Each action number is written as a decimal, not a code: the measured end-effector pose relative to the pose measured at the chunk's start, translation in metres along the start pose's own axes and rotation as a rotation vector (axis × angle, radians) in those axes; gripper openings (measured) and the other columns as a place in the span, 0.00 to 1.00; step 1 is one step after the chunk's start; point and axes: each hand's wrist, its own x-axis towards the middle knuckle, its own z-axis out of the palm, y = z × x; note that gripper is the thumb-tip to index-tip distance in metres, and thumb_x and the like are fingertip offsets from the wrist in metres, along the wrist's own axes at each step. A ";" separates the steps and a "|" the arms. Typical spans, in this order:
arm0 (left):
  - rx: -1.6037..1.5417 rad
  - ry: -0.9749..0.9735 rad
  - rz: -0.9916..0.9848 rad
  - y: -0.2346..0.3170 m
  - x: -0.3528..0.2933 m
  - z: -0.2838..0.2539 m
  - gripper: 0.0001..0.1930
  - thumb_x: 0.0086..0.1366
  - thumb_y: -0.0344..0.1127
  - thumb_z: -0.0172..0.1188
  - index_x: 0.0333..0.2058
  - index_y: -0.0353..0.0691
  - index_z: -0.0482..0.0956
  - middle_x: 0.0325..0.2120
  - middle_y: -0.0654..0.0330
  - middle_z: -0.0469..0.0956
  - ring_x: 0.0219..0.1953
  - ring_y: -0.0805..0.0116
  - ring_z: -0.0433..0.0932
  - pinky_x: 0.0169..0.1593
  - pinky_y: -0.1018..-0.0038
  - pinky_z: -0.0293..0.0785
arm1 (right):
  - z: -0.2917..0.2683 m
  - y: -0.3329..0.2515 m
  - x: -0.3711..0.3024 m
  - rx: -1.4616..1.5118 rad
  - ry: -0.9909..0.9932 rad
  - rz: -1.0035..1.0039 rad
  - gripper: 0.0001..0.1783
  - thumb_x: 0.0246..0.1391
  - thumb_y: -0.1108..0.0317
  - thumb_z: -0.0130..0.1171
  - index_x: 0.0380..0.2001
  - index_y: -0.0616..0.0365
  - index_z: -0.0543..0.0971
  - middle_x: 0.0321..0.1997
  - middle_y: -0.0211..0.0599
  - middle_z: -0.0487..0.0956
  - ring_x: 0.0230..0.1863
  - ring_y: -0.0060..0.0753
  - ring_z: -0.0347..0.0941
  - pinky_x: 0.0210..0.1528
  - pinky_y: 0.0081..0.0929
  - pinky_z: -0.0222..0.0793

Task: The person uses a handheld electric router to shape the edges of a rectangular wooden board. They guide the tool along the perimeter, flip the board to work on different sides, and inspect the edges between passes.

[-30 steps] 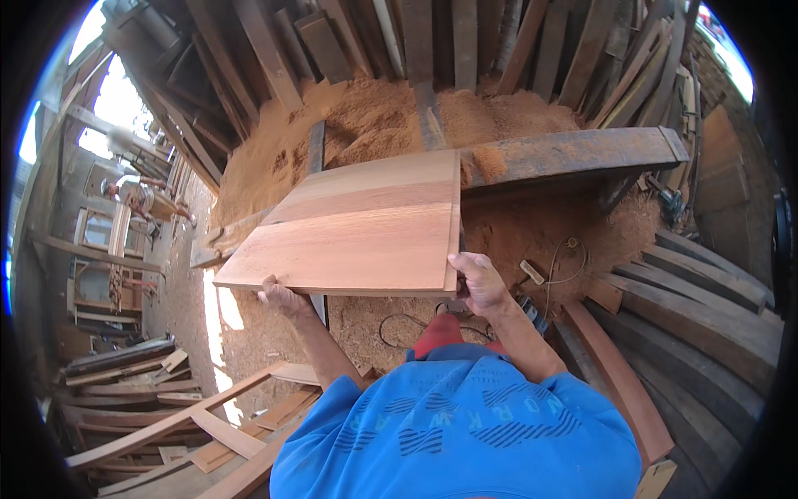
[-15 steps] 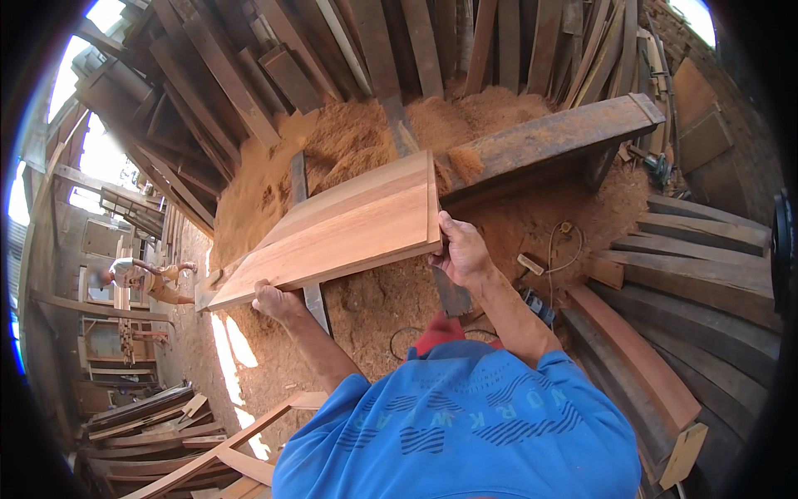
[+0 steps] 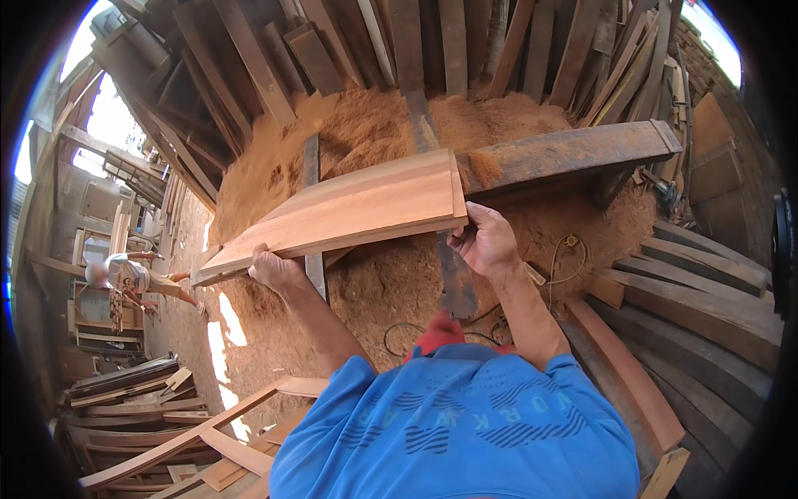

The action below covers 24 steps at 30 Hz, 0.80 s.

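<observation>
A stack of reddish-brown wooden boards (image 3: 357, 208) lies slantwise before me, the top one slightly offset from the one under it at the right end. My left hand (image 3: 278, 271) is closed on the near long edge, toward the left end, with the thumb on top. At the near right corner, my right hand (image 3: 486, 241) grips the edge between thumb and fingers. Its fingertips are partly hidden. Under the boards runs a dark narrow beam (image 3: 316, 274), and a second dark beam (image 3: 455, 283) passes below their right end.
A thick, sawdust-covered timber bench (image 3: 573, 154) extends to the right. Sawdust (image 3: 366, 121) is heaped behind, before leaning planks (image 3: 407, 50). Curved planks (image 3: 706, 291) are stacked at right. A cable (image 3: 573, 262) lies on the ground. Lower left is a wooden frame (image 3: 199, 428); another person (image 3: 133, 276) stands far left.
The near edge of the boards has moved away from me, with both hands still on it. My view has shifted slightly left. The person at far left has changed posture.
</observation>
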 end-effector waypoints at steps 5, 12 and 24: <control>-0.059 -0.010 -0.077 -0.001 0.000 0.008 0.26 0.59 0.21 0.54 0.54 0.10 0.62 0.54 0.32 0.71 0.51 0.45 0.80 0.53 0.55 0.85 | 0.004 -0.006 0.001 -0.041 0.021 -0.014 0.16 0.74 0.61 0.49 0.42 0.60 0.82 0.27 0.29 0.80 0.27 0.26 0.78 0.35 0.30 0.80; -0.042 0.039 -0.009 -0.001 -0.002 0.027 0.28 0.59 0.21 0.54 0.56 0.12 0.59 0.53 0.34 0.70 0.49 0.45 0.80 0.51 0.52 0.86 | -0.016 -0.020 -0.010 -0.890 0.130 -0.485 0.23 0.66 0.57 0.66 0.56 0.60 0.75 0.47 0.33 0.79 0.44 0.21 0.75 0.50 0.24 0.74; 0.045 0.000 -0.081 0.003 0.008 0.035 0.24 0.64 0.22 0.55 0.55 0.16 0.57 0.50 0.38 0.69 0.49 0.52 0.79 0.53 0.59 0.83 | 0.015 -0.032 0.040 -1.278 -0.148 -1.003 0.24 0.62 0.47 0.68 0.43 0.58 0.79 0.45 0.43 0.81 0.52 0.44 0.79 0.56 0.38 0.73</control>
